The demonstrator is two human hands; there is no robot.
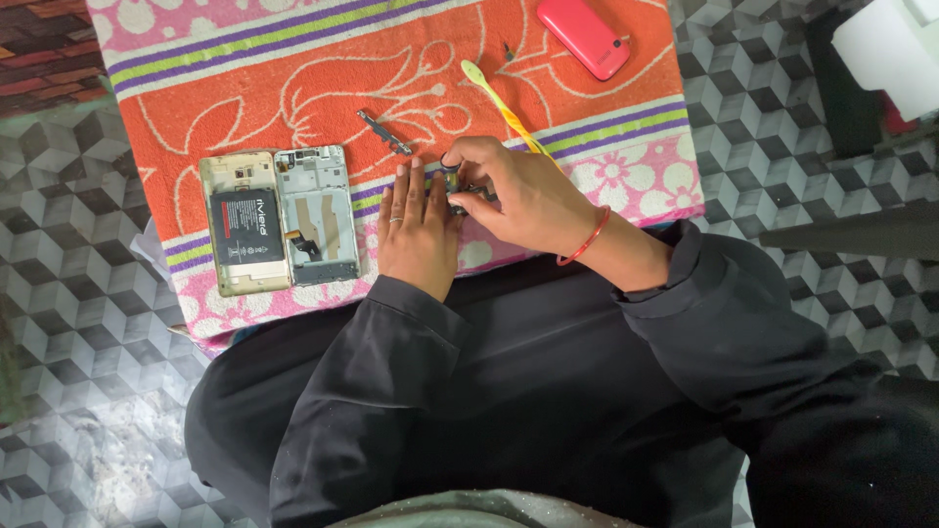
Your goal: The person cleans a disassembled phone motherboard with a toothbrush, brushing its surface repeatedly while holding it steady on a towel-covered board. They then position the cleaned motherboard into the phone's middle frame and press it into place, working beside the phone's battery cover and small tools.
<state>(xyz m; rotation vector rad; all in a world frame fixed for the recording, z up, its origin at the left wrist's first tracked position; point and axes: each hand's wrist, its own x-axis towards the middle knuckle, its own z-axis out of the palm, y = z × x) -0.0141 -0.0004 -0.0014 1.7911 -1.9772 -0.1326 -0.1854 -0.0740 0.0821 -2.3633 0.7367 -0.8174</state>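
battery label (246, 227) | opened phone, left of hands | rectangular | black, red strip

The small dark part (460, 194) is mostly hidden by the fingers (468, 200) of the right hand (523, 200); its kind cannot be told. The white object (885, 49) is cut off by the upper right edge. The tiny dark item (508, 51) is too small to identify.

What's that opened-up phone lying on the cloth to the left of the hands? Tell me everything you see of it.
The opened phone lies flat in two halves, side by side and touching. The left half is a gold-coloured body with a dark rectangular battery set in it. The right half is a silvery frame with bare inner parts and a dark connector. It rests on the patterned orange and pink cloth, just left of the left hand, which does not touch it.
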